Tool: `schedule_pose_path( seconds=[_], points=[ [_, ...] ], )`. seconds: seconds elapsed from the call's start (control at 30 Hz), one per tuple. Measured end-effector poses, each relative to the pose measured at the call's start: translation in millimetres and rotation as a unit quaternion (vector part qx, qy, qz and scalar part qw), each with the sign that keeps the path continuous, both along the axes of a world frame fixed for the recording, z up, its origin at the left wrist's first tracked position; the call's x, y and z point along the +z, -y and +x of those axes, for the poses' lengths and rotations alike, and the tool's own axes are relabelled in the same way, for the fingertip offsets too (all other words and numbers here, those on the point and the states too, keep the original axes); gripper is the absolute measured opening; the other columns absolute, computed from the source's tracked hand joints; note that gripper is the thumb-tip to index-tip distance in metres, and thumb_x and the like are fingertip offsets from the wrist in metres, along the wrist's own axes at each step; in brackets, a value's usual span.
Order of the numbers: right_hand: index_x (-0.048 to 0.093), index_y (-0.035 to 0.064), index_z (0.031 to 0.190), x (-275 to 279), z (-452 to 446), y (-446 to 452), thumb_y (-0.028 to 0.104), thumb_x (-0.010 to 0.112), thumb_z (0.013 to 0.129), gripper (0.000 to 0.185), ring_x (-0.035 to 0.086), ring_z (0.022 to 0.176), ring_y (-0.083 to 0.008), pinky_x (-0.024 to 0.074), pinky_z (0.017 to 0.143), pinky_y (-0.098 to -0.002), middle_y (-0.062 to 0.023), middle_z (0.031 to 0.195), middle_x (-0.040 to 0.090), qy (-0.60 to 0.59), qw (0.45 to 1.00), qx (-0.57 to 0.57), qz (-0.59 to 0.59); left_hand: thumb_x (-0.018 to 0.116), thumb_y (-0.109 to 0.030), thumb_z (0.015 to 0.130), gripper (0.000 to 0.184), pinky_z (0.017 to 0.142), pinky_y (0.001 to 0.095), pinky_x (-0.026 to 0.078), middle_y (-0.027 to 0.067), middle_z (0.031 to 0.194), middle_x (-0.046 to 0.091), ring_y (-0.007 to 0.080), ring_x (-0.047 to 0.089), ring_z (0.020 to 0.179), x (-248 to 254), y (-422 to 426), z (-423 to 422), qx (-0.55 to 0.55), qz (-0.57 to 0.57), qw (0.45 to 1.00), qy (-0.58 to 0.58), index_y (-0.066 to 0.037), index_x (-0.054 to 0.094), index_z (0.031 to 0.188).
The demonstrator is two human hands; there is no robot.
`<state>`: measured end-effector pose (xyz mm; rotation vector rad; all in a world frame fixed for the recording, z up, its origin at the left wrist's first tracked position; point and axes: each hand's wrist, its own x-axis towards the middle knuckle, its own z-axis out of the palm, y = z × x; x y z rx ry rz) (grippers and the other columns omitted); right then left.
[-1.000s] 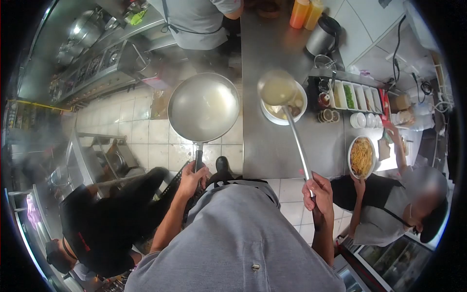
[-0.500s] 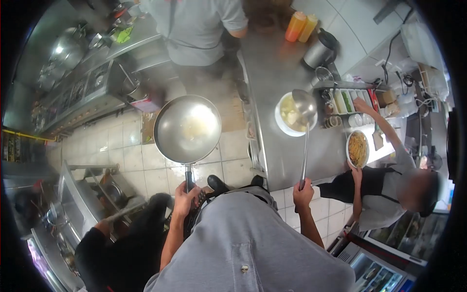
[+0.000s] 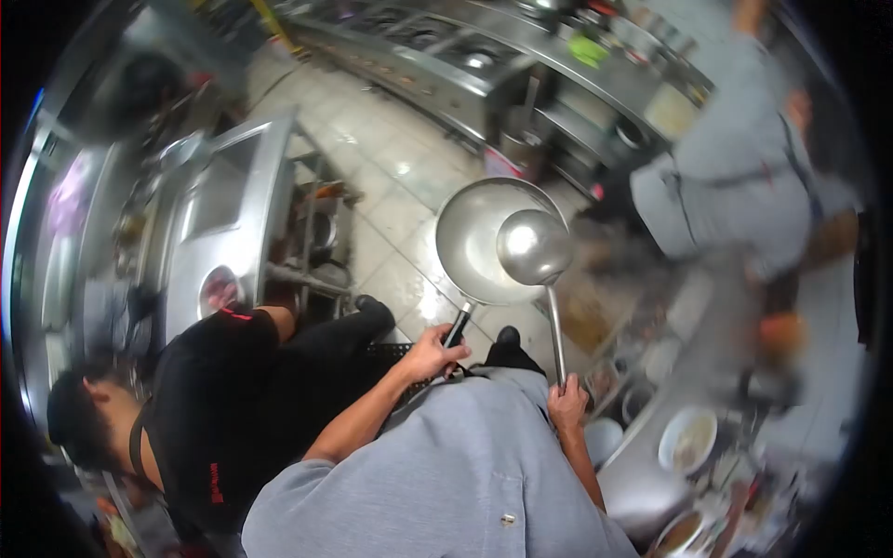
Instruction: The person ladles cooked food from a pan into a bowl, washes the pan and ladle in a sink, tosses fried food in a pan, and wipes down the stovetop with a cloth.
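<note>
My left hand (image 3: 437, 353) is closed around the black handle of a wok (image 3: 468, 232), which hangs in front of me above the tiled floor. My right hand (image 3: 568, 405) grips the long metal handle of a ladle (image 3: 533, 246). The ladle's round bowl, its shiny underside facing up, is over the right part of the wok and hides some of the inside. Whether ladle and wok touch, I cannot tell. To the right of my right hand, a white bowl (image 3: 688, 440) with pale food in it stands on the steel counter (image 3: 651, 488).
A person in black (image 3: 214, 400) is close on my left by a steel table (image 3: 228, 214) bearing a bowl (image 3: 221, 290). Another person in grey (image 3: 735, 186) stands at upper right. A stove (image 3: 419, 51) runs along the far side, beyond the tiled floor (image 3: 372, 205).
My view has turned left, away from the counter. The ladle has moved from over the white bowl to over the wok. Both hands keep their grips.
</note>
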<state>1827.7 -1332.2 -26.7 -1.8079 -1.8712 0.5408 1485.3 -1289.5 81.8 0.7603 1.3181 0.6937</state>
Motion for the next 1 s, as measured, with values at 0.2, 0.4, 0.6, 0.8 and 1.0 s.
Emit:
schedule_pose_path(
  seconds=[0.2, 0.4, 0.6, 0.8, 1.0],
  points=[
    [0.050, 0.0036, 0.086, 6, -85, -166, 0.006, 0.058, 0.077, 0.012, 0.058, 0.065, -0.0479, 0.0442, 0.059, -0.0559, -0.0238, 0.065, 0.057, -0.048, 0.982, 0.181, -0.018, 0.076, -0.012, 0.085, 0.025, 0.043, 0.0261, 0.044, -0.0006, 0.069, 0.053, 0.0085, 0.051, 0.047, -10, -60, -57, 0.155, 0.005, 0.985, 0.080, -0.007, 0.052, 0.091],
    [0.049, 0.0030, 0.086, 40, -187, -326, 0.006, 0.059, 0.082, 0.012, 0.057, 0.061, -0.0451, 0.0413, 0.056, -0.0511, -0.0218, 0.064, 0.054, -0.108, 0.940, 0.321, -0.049, 0.076, -0.013, 0.086, 0.026, 0.044, 0.0244, 0.045, -0.0015, 0.067, 0.053, 0.0071, 0.051, 0.049, 11, -122, -127, 0.327, 0.014, 0.942, 0.070, -0.008, 0.051, 0.089],
    [0.051, 0.0021, 0.089, 85, -357, -485, 0.014, 0.063, 0.088, 0.017, 0.059, 0.065, -0.0448, 0.0447, 0.058, -0.0464, -0.0210, 0.069, 0.058, -0.136, 0.868, 0.469, -0.095, 0.078, -0.015, 0.085, 0.028, 0.042, 0.0236, 0.044, -0.0005, 0.066, 0.053, 0.0083, 0.051, 0.047, 26, -151, -186, 0.514, 0.021, 0.857, -0.001, -0.008, 0.052, 0.092],
    [0.059, 0.0010, 0.098, 97, -577, -562, 0.024, 0.064, 0.091, 0.025, 0.058, 0.064, -0.0271, 0.0468, 0.064, -0.0419, -0.0158, 0.068, 0.059, -0.107, 0.813, 0.563, -0.105, 0.078, -0.013, 0.084, 0.029, 0.043, 0.0273, 0.046, 0.0024, 0.067, 0.055, 0.0108, 0.053, 0.049, 14, -161, -263, 0.636, 0.022, 0.770, -0.045, -0.005, 0.052, 0.091],
    [0.060, -0.0009, 0.099, 125, -748, -580, 0.025, 0.064, 0.090, 0.028, 0.062, 0.071, -0.0346, 0.0475, 0.068, -0.0455, -0.0197, 0.075, 0.062, -0.029, 0.777, 0.626, -0.063, 0.077, -0.011, 0.084, 0.025, 0.041, 0.0274, 0.046, 0.0017, 0.065, 0.054, 0.0107, 0.054, 0.046, -1, -171, -341, 0.703, 0.047, 0.709, -0.036, -0.004, 0.053, 0.089]
  ],
)
